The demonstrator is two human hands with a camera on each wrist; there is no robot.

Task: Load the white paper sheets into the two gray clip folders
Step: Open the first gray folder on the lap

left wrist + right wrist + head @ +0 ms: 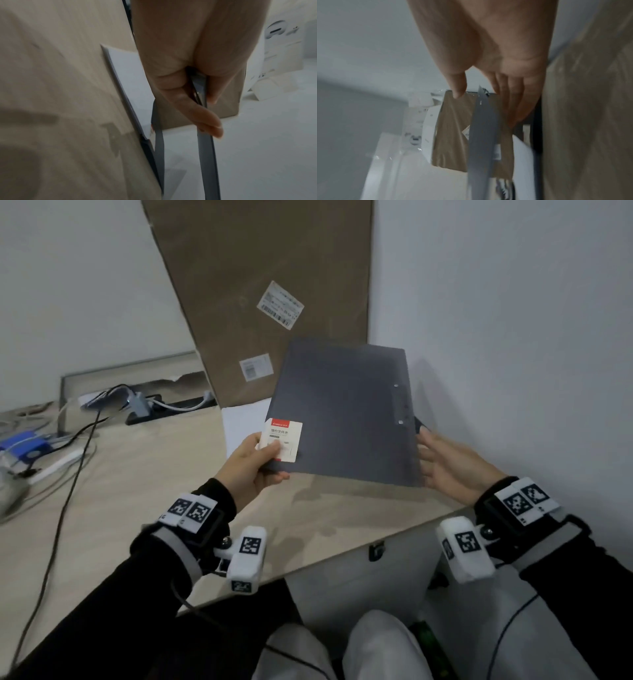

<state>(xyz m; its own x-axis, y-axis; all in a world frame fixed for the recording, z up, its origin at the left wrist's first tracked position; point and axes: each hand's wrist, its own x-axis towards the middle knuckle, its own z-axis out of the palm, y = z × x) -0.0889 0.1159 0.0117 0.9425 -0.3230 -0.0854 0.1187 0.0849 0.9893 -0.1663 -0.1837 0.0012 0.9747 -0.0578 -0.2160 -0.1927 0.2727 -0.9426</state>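
Note:
A gray clip folder point(346, 412) with a red-and-white label point(281, 440) hangs tilted above the wooden table point(137, 474). My left hand point(274, 463) pinches its near left corner, thumb on the label and fingers beneath; in the left wrist view the folder's edge point(205, 148) runs between thumb and fingers point(197, 108). My right hand point(428, 453) is at the folder's right edge with straight fingers point(518, 108), thumb apart from the cover point(481, 135). A stack of white paper sheets point(243, 422) lies on the table under the folder. A second gray folder point(157, 135) lies beside the stack.
A tall brown cardboard box point(267, 285) leans against the wall right behind the folder. Cables and a power strip point(144, 405) clutter the far left, with a blue device point(24, 445). A white wall point(513, 337) bounds the right side. The table's front edge is near my wrists.

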